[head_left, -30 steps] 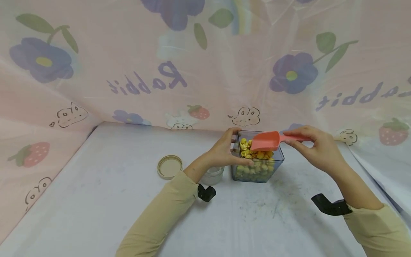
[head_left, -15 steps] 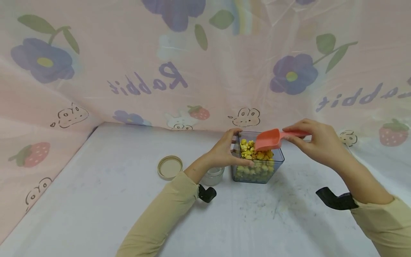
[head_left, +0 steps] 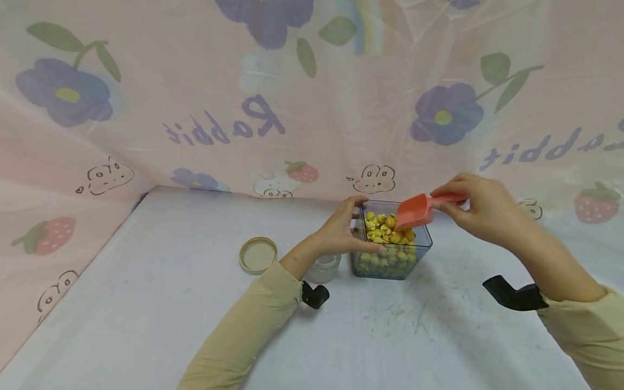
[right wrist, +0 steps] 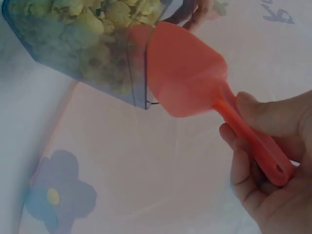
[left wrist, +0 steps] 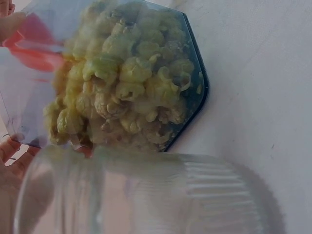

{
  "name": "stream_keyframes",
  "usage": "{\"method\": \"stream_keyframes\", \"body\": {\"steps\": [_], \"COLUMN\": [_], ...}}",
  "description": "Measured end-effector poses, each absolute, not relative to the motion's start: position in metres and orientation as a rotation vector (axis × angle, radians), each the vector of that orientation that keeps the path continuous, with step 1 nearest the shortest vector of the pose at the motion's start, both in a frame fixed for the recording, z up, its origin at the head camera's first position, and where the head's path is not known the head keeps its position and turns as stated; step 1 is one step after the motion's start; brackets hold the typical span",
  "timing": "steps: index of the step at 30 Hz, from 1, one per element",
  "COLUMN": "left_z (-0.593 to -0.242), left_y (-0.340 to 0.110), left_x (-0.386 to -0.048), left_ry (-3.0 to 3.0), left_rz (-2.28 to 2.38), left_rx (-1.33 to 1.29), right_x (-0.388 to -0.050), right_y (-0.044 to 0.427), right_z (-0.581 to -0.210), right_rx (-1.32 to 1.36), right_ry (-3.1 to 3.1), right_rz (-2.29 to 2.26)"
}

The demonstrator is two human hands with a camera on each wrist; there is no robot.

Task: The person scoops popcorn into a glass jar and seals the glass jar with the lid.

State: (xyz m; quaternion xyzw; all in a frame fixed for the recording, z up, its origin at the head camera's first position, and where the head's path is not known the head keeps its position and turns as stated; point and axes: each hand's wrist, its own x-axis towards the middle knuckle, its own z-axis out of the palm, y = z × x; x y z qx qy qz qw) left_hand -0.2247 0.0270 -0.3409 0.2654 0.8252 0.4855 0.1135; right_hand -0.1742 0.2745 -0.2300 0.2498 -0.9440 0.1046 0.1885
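Observation:
A clear square container (head_left: 390,265) holds yellow popcorn (head_left: 382,230), also seen through its wall in the left wrist view. My left hand (head_left: 336,233) grips the container's left side, thumb along the near rim and fingers at the far left corner. Pinched by its handle in my right hand (head_left: 480,208) is a coral scoop (head_left: 414,211), its blade tilted down over the right part of the container with the tip at the popcorn. The right wrist view shows the scoop (right wrist: 187,73) crossing the rim, the handle's end near my palm (right wrist: 287,204).
A glass jar (head_left: 324,270) stands just left of the container, partly under my left wrist; it fills the near part of the left wrist view (left wrist: 146,195). A round beige lid (head_left: 258,255) lies further left. Behind the white table (head_left: 146,303) hangs a patterned pink sheet (head_left: 331,124).
My right hand has moved slightly up and away from me, and the scoop's blade has shifted right and steepened, with its tip down at the popcorn. My left hand stays on the container.

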Motion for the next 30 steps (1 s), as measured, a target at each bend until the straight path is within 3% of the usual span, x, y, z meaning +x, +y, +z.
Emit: {"method": "stream_keyframes", "body": {"steps": [20,30], "left_z": [-0.341,-0.344], "left_y": [0.027,0.028], "left_x": [-0.226,-0.227], "left_ry": [2.368,2.323], "left_rz": [1.485,1.538], "left_rx": [0.754,0.785], "right_x": [-0.185,-0.190], "right_y": [0.273,0.255], "right_z": [-0.272,-0.299], "right_rx": [0.613,0.813], "right_ry": [-2.701,-2.627], "right_rz": [0.592,0.764]}}
